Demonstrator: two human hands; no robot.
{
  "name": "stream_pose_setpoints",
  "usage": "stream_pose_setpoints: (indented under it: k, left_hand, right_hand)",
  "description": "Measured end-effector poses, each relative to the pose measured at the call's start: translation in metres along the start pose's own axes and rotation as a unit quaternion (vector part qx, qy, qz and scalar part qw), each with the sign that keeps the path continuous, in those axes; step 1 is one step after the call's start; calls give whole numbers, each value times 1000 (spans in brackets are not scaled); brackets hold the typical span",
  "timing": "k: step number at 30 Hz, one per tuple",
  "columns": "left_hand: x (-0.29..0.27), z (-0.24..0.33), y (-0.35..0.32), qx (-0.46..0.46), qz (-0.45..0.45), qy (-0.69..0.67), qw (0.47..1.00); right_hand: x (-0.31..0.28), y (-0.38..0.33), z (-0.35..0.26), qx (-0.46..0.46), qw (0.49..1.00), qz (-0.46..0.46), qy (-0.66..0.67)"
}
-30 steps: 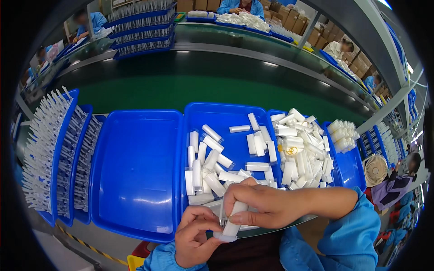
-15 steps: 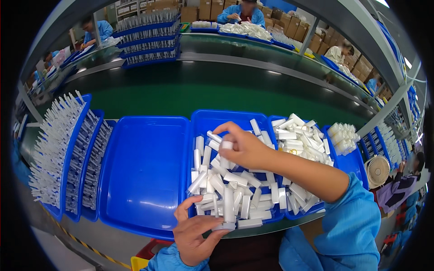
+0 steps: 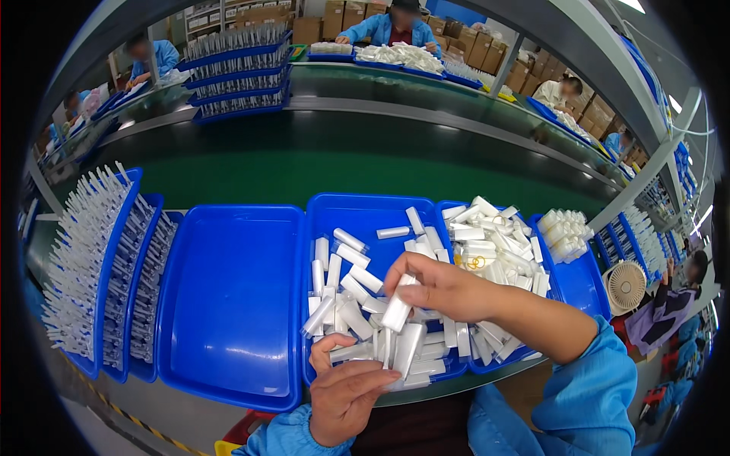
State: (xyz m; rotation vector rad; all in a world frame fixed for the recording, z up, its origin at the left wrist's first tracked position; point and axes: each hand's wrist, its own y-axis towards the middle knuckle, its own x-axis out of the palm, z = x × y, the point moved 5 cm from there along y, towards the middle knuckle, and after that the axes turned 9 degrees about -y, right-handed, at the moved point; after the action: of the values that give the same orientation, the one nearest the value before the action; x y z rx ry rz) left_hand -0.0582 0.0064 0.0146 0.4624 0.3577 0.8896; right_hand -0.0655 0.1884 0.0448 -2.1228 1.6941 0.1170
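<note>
Right hand (image 3: 437, 290) closed around one white block (image 3: 398, 305), left hand (image 3: 344, 399) pinching the lower end of a second block (image 3: 409, 351), both held over the near part of a blue tray (image 3: 361, 214).

"How does the counter (image 3: 289, 159) look?"

"Green on top, running crosswise."

"And on it?"

"Blue trays side by side along the near part. Leftmost are overlapping trays (image 3: 114, 258) of upright pale stems (image 3: 76, 281), then a wide shallow tray (image 3: 232, 289), then a middle tray (image 3: 353, 214) with scattered white pieces (image 3: 351, 240)."

"Farther right?"

"A heaped tray (image 3: 498, 364) of white pieces, then an end tray (image 3: 584, 283) with a pale cluster (image 3: 565, 234) toward its far end."
</note>
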Motion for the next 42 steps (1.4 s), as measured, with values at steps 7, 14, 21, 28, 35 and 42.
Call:
stream_pose_setpoints:
  k: [7,14,21,28,35,42]
  left_hand:
    - [5,3,-5,40,-63,36,997]
    - [7,-2,-7,59,-14,-19,998]
    - [-5,5,-5,70,46,21,996]
    - [-12,-5,-8,21,-32,94,995]
    - [-10,-9,0,-37,98,-119,987]
    - [-19,-2,-9,-30,89,-56,994]
  right_hand:
    - [3,-15,4,-49,994,-7,-96]
    - [7,-29,-18,-138,948,29,-285]
    - [15,-21,-14,-49,986,-88,-135]
    - [31,-8,-14,-147,965,-119,-183]
    - [-71,92,42,-60,809,73,-581]
    - [-43,75,18,-160,789,15,-593]
